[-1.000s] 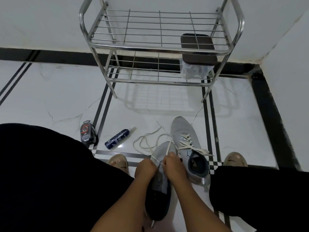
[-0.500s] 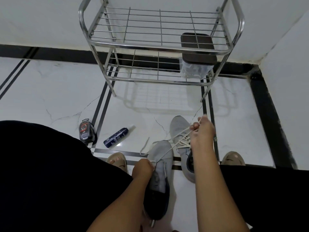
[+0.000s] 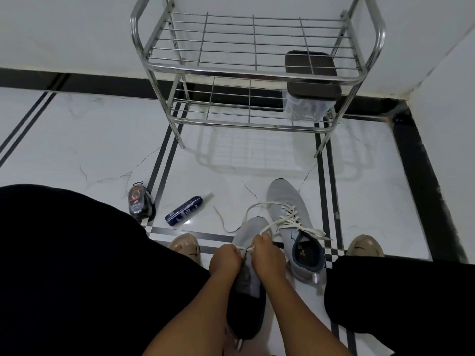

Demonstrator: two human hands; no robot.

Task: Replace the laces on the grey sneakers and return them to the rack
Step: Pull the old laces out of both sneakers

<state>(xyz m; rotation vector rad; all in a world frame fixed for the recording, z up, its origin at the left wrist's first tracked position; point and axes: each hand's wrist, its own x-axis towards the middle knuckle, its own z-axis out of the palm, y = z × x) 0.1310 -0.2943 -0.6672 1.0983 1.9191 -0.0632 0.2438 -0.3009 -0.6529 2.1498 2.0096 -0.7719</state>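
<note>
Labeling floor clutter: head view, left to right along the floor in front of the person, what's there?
Shoe polish tin → spray bottle → unlaced sneaker held by both hands → laced sneaker.

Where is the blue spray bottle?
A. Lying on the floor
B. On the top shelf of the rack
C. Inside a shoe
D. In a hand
A: the blue spray bottle lies on its side on the white floor, left of the grey sneakers, with nothing holding it.
</note>
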